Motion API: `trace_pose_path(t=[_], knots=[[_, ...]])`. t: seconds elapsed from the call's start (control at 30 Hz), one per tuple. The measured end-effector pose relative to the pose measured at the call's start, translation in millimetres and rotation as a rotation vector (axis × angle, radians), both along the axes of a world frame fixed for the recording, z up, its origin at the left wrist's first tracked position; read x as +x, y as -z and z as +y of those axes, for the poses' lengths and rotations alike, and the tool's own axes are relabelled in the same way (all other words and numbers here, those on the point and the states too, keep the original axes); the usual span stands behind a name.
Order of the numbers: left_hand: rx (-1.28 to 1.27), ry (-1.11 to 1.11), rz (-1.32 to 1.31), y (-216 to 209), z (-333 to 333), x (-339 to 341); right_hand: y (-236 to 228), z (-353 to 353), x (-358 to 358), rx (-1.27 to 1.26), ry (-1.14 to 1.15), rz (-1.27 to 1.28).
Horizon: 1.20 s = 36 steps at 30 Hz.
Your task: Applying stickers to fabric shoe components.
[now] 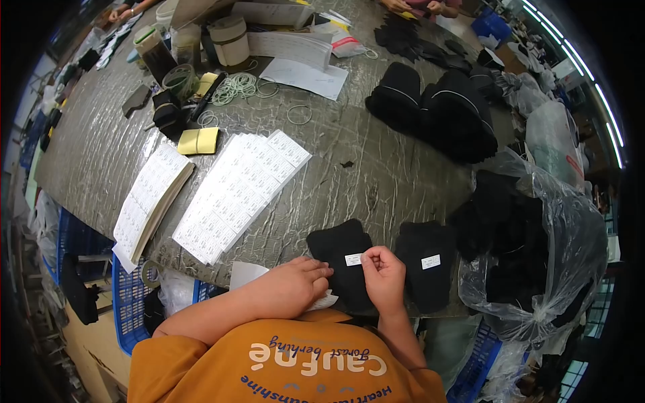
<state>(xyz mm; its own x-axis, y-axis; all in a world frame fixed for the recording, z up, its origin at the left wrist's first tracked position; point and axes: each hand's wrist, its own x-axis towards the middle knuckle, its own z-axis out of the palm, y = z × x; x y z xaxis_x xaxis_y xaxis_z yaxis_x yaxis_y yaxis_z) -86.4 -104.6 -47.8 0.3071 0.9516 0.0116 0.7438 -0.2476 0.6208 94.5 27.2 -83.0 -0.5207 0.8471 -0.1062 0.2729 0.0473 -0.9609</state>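
Observation:
Directly in front of me a black fabric piece (341, 289) lies flat at the table's near edge. Its small white label (353, 259) has its right end between the pinched thumb and finger of my right hand (385, 275). My left hand (300, 285) rests with fingers stretched out, their tips at the left edge of the same piece. A white sheet (247, 274) is partly hidden beneath my left hand and forearm. To the right of my right hand is a second black piece (423, 289), bearing a similar white label (431, 262).
Fanned label sheets (235, 195) and a thick stack of label sheets (149, 198) lie left. Behind are a yellow pad (198, 141), rubber bands (236, 89) and black bundles (457, 111). A clear plastic bag (571, 228) of black pieces stands right. A co-worker's hands (416, 8) show at the far edge.

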Motion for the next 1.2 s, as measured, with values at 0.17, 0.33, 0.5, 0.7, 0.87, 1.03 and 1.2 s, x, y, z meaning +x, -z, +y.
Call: trace_pose_path(t=[0.17, 0.33, 0.5, 0.7, 0.87, 1.03, 1.2], knots=[[0.009, -0.028, 0.023, -2.7, 0.6, 0.3, 1.1, -0.5, -0.2, -0.025, 0.002, 0.002], [0.001, -0.017, 0.062, -1.8, 3.0, 1.8, 5.4, 1.6, 1.5, -0.031, 0.011, -0.006], [-0.008, -0.033, 0.06, -0.2, 2.0, 2.4, 6.3, -1.3, -1.7, -0.004, 0.0, -0.037], [0.011, -0.035, 0.058, 2.9, 2.9, 3.1, 6.4, -2.3, -6.7, 0.029, -0.023, -0.102], [0.007, -0.041, 0.048, 3.5, 2.8, 3.4, 5.4, -1.7, -8.7, 0.036, -0.023, -0.094], [0.092, -0.025, 0.088, 4.3, 6.9, 3.9, 4.7, -2.4, -10.8, 0.07, -0.022, -0.105], [0.101, 0.012, 0.198, 6.6, 13.0, 6.1, 9.7, -2.7, -9.6, 0.113, -0.006, -0.123]])
